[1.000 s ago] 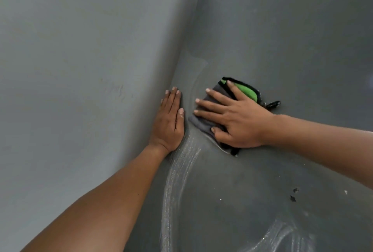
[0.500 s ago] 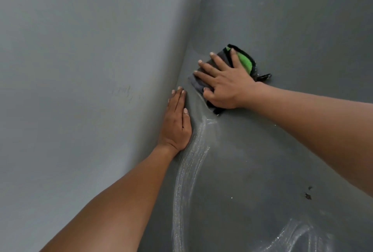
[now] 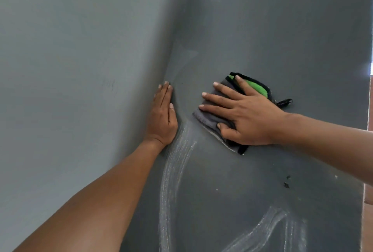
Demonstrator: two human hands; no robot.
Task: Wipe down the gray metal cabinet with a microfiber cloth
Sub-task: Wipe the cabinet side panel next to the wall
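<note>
The gray metal cabinet [image 3: 262,29] fills the right side of the view as a dark flat panel. A folded microfiber cloth [image 3: 210,119], gray with a green patch and black trim, lies flat against it. My right hand [image 3: 246,114] presses on the cloth with fingers spread and the thumb hooked over its lower edge. My left hand [image 3: 162,116] rests flat, fingers together, along the corner where the cabinet meets the lighter wall.
A pale gray wall [image 3: 70,70] takes up the left half. Whitish wet streaks [image 3: 173,171] run down the cabinet below the cloth and at the lower right. Two small dark specks [image 3: 286,182] mark the panel. The cabinet's right edge [image 3: 366,171] borders a brownish surface.
My right hand slid the cloth up the panel, then back down and to the right. My left hand stayed at the corner.
</note>
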